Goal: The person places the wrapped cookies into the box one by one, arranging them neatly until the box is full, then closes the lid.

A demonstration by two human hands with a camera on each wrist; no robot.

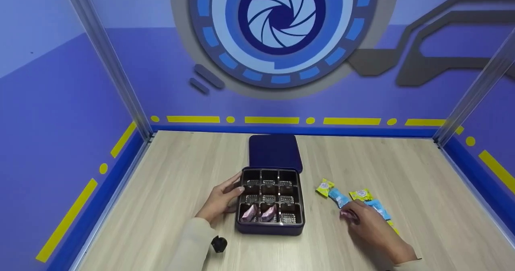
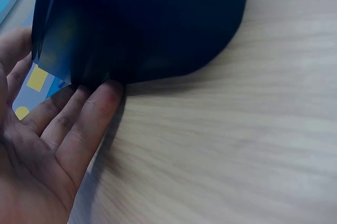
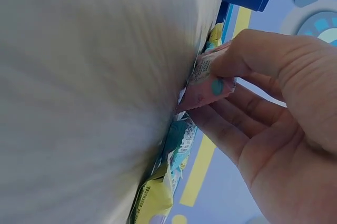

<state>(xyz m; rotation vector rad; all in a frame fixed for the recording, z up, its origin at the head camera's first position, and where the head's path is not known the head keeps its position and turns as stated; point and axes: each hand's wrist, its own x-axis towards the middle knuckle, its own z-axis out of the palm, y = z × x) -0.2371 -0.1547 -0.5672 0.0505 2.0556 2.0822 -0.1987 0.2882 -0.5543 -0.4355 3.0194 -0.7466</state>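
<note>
A dark blue box with a brown divided tray stands on the table. Pink wrapped candies lie in its front left compartment and front middle compartment. My left hand holds the box by its left side, thumb at the rim; in the left wrist view its fingers touch the box's dark outer wall. To the right of the box, my right hand pinches a pink wrapped candy between thumb and fingers, close over the table.
Around my right hand lie a yellow candy, a blue candy, another yellow one and another blue one. Behind the box is its dark blue lid. A small black object shows beside the left sleeve. Blue walls enclose the table.
</note>
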